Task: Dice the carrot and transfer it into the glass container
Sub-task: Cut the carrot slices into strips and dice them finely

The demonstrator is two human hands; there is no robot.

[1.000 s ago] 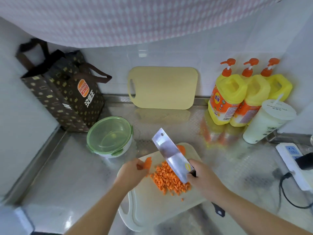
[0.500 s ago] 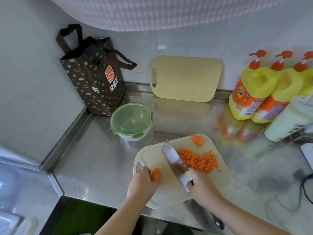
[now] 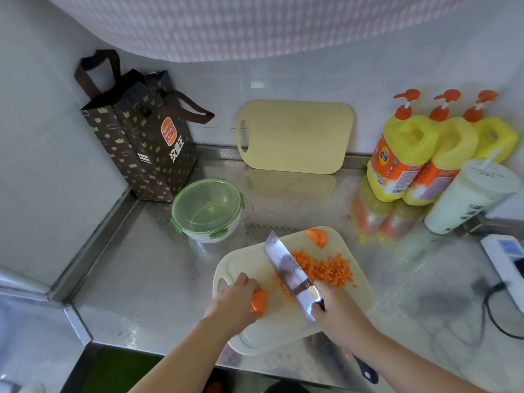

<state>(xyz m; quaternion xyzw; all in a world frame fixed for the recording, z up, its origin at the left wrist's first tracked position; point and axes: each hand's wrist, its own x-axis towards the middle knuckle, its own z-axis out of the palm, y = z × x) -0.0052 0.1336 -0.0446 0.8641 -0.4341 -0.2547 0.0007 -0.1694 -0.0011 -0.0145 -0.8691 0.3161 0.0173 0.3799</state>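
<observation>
Nearest, on the white cutting board [image 3: 263, 336]: left hand [image 3: 232, 304], fingers [image 3: 242, 280] curled around a carrot chunk [image 3: 258, 300]. Just right, right hand [image 3: 337, 313] wrapped tight on the knife [image 3: 289, 273] handle, blade slanting amid the diced carrot [image 3: 326, 269]. Farther back-left on the counter [image 3: 158, 279], glass container [image 3: 207, 208], green lid on.

- Left hand [image 3: 234, 303]: palm down, fingers curled over the stubby orange carrot chunk [image 3: 258, 301]; bare forearm enters from 7 o'clock.
- Right hand [image 3: 338, 317]: fingers wrapped round the handle of the rectangular steel cleaver [image 3: 292, 275], blade pointing to 11 o'clock; bare forearm enters from 5 o'clock.
</observation>
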